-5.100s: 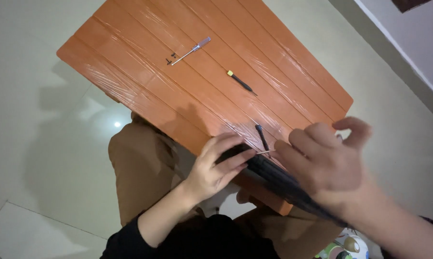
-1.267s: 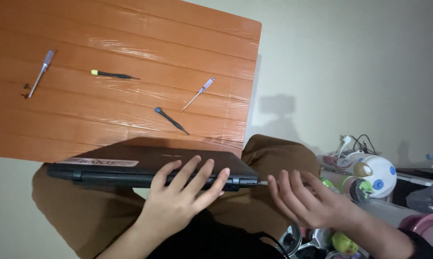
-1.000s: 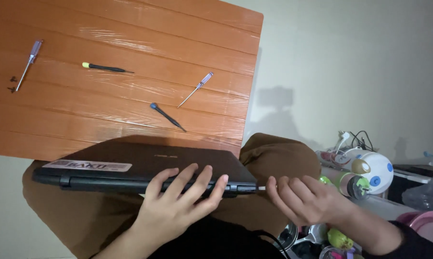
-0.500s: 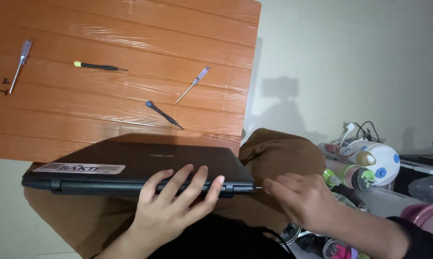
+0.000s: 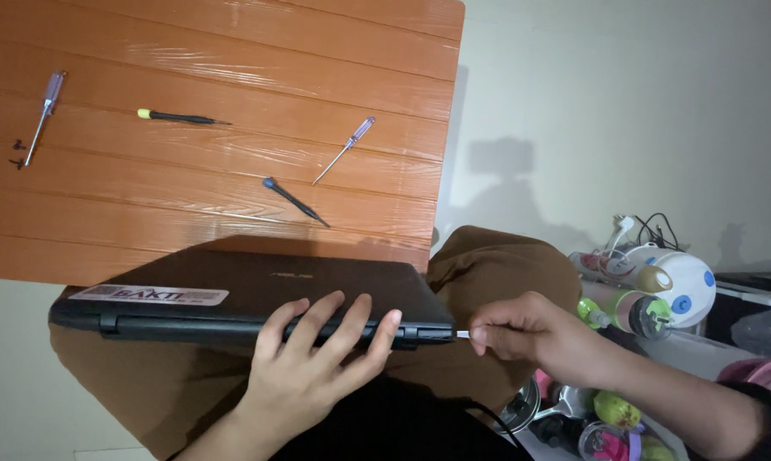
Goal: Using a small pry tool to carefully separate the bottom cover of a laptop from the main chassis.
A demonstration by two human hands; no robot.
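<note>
A closed black laptop (image 5: pixel 232 286) lies across my lap at the near edge of an orange slatted table (image 5: pixel 215 51). My left hand (image 5: pixel 313 358) rests flat on its near edge, fingers spread over the lid. My right hand (image 5: pixel 522 333) is pinched on a thin white-tipped tool (image 5: pixel 462 335) whose tip touches the laptop's right corner. On the table lie a blue-tipped screwdriver (image 5: pixel 293 201), a clear-handled screwdriver (image 5: pixel 344 149), a yellow-capped screwdriver (image 5: pixel 181 117) and a purple-handled screwdriver (image 5: pixel 42 115).
Small dark screws (image 5: pixel 17 154) sit by the purple-handled screwdriver. To the right, on the floor, stand a white round appliance (image 5: pixel 676 282) with cables, bottles and a bin of clutter (image 5: pixel 590 418). My brown-clad knee (image 5: pixel 505 265) rises beside the laptop.
My right hand has closed from open fingers to a pinch on the thin tool, now at the laptop's right corner. The left hand stays on the lid.
</note>
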